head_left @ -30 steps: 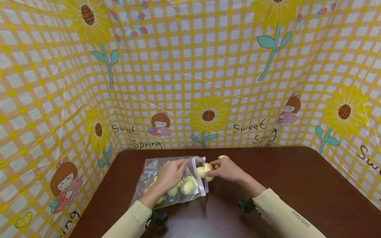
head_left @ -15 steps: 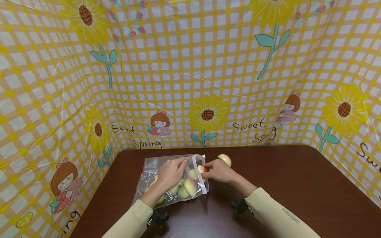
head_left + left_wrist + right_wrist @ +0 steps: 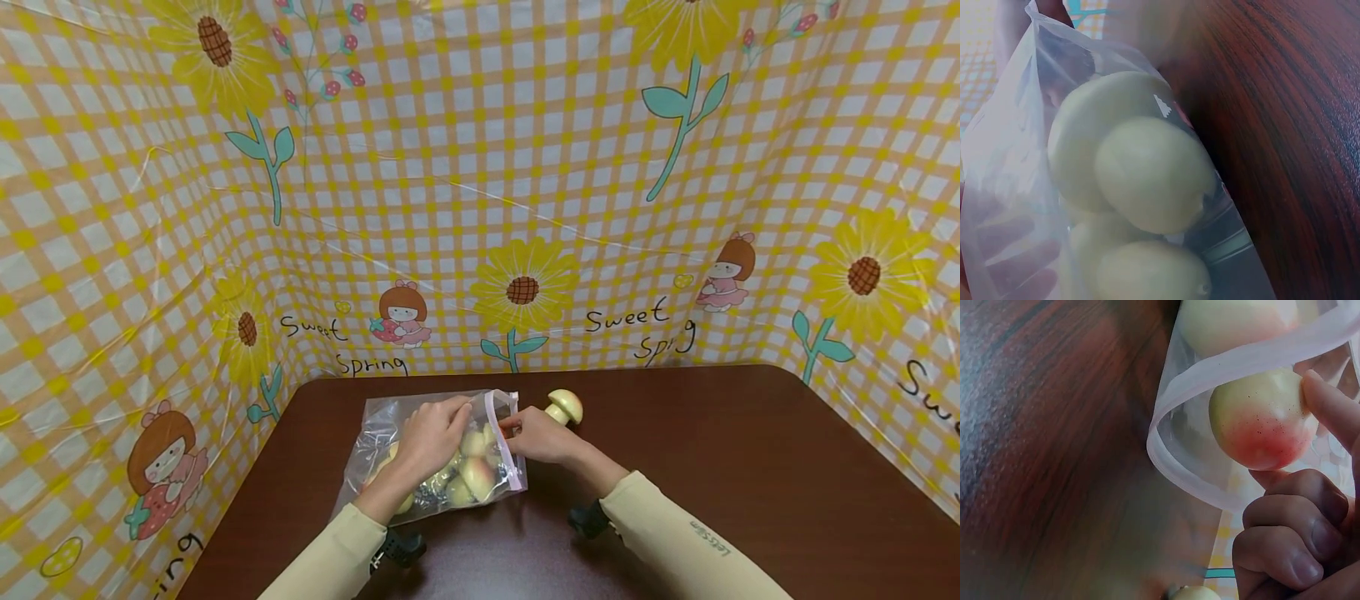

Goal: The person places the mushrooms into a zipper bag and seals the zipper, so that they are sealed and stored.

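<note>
A clear zip bag [image 3: 378,425] with a pale pink strip along its mouth lies on the table, several pale yellow mushroom-shaped pieces inside. My left hand [image 3: 431,435] is on top of the bag and grips its upper film near the mouth; in the left wrist view, fingers show through the plastic. At the mouth, my right hand [image 3: 546,435] pinches a yellow mushroom with a red blush [image 3: 1263,422] between thumb and index finger, its other fingers curled. In the right wrist view this mushroom sits within the bag's opening. Its stem is hidden.
One loose mushroom [image 3: 566,405], cap and stem visible, lies on the dark brown table [image 3: 675,450] just behind my right hand. A yellow checked cloth [image 3: 600,208] with sunflowers stands around the back and sides.
My right hand has moved left, bringing the pinched mushroom from outside the mouth into the bag. Mushrooms inside have shifted. The loose mushroom is now more visible. My left hand stays put.
</note>
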A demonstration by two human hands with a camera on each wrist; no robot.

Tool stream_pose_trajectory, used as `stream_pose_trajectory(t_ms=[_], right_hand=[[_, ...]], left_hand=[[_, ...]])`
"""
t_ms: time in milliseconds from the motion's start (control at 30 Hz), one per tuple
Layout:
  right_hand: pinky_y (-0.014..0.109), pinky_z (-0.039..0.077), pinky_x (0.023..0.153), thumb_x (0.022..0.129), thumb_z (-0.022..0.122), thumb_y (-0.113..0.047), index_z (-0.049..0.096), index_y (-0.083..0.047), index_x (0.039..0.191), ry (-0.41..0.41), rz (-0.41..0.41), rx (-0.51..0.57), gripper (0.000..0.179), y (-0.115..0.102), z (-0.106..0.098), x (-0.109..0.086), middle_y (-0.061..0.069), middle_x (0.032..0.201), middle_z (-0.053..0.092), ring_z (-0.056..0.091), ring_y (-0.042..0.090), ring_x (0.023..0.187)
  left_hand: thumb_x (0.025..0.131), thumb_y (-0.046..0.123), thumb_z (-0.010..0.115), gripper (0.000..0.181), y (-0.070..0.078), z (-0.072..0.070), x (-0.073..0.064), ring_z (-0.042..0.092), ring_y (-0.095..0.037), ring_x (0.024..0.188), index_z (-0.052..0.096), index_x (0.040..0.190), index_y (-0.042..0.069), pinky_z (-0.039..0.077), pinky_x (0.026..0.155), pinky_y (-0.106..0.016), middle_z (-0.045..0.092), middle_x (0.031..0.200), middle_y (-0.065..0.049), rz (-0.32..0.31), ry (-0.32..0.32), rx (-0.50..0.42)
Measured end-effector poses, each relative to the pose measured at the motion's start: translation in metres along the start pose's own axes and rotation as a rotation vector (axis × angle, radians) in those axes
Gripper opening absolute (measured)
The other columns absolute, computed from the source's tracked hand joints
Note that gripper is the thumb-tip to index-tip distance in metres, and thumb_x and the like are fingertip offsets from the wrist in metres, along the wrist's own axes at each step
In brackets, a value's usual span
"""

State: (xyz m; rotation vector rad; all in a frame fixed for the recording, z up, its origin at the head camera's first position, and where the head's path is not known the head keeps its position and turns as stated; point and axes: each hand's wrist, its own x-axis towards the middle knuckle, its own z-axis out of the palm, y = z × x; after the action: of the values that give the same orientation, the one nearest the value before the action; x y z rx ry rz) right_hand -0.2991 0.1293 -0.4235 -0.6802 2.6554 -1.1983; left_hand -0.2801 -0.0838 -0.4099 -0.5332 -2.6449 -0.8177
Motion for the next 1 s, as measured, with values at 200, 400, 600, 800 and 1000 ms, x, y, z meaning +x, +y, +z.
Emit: stream_pose_trajectory(t_ms=[200, 400, 600, 800, 1000], right_hand=[[0.021, 0.033, 0.054, 0.084, 0.077, -0.024, 0.076, -0.001, 0.107, -0.014, -0.018, -0.042, 0.032, -0.002, 0.002, 0.006, -0.008, 0.059, 0.045, 0.039, 0.006, 0.057], [0.023, 0.042, 0.061, 0.086, 0.079, -0.031, 0.077, -0.003, 0.101, -0.020, 0.004, -0.036, 0.033, -0.002, 0.004, 0.010, -0.004, 0.069, 0.062, 0.049, 0.009, 0.064], [0.026, 0.046, 0.068, 0.085, 0.080, -0.037, 0.078, -0.004, 0.102, -0.031, 0.041, -0.044, 0.037, -0.001, 0.007, 0.010, 0.000, 0.078, 0.069, 0.054, 0.013, 0.071], [0.031, 0.053, 0.077, 0.089, 0.075, -0.034, 0.076, -0.002, 0.112, -0.040, 0.033, -0.016, 0.040, -0.002, 0.003, 0.006, 0.010, 0.103, 0.074, 0.062, 0.013, 0.086], [0.024, 0.044, 0.061, 0.090, 0.073, -0.026, 0.072, 0.004, 0.117, -0.020, 0.011, 0.043, 0.040, -0.002, -0.006, 0.000, 0.005, 0.083, 0.068, 0.050, 0.009, 0.064]], left_hand=[[0.105, 0.032, 0.050, 0.028, 0.001, -0.001, 0.003, 0.064, -0.018, 0.074, 0.075, 0.116, 0.026, 0.050, 0.066, -0.045, 0.066, 0.074, 0.006, -0.005, 0.008, 0.006], [0.105, 0.033, 0.051, 0.027, 0.001, -0.003, 0.004, 0.058, -0.016, 0.068, 0.075, 0.115, 0.026, 0.048, 0.063, -0.041, 0.059, 0.066, 0.008, -0.009, 0.006, 0.006], [0.105, 0.033, 0.050, 0.029, 0.001, -0.004, 0.005, 0.055, -0.015, 0.064, 0.075, 0.118, 0.024, 0.047, 0.062, -0.039, 0.050, 0.058, 0.008, -0.007, -0.007, 0.001], [0.105, 0.032, 0.050, 0.030, 0.000, -0.004, 0.001, 0.059, -0.015, 0.068, 0.074, 0.120, 0.022, 0.050, 0.066, -0.041, 0.063, 0.069, 0.005, -0.006, -0.002, -0.004], [0.105, 0.031, 0.051, 0.028, -0.001, -0.002, -0.001, 0.062, -0.016, 0.073, 0.074, 0.119, 0.025, 0.050, 0.065, -0.043, 0.063, 0.071, 0.008, 0.001, 0.005, 0.006]])
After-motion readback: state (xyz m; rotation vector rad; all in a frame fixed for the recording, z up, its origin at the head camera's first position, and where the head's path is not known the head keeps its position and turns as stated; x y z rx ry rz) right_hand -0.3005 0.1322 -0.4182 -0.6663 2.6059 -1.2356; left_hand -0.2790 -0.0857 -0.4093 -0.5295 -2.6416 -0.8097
